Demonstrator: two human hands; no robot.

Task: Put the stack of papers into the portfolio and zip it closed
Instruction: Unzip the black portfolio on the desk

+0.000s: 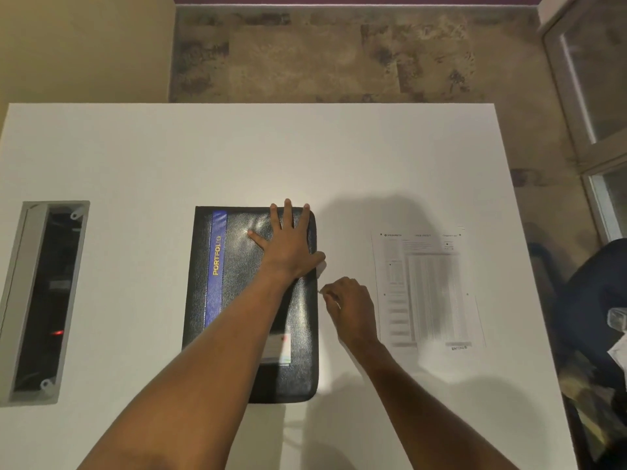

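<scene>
The right hand [349, 305] is curled at the right edge of the closed black portfolio [237, 300], fingertips pinched on something small there — too small to tell what. Just beyond, the left hand [288, 240] lies flat on the cover, fingers spread. The papers [427, 290] lie well apart to the right on the white table [237, 154] — a grey recessed box [44, 300] sits far left.

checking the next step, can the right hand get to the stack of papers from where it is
Probably yes. The right hand sits at the portfolio's right edge, and only bare table lies between it and the stack of papers to its right. The left hand lies flat on the cover.
</scene>
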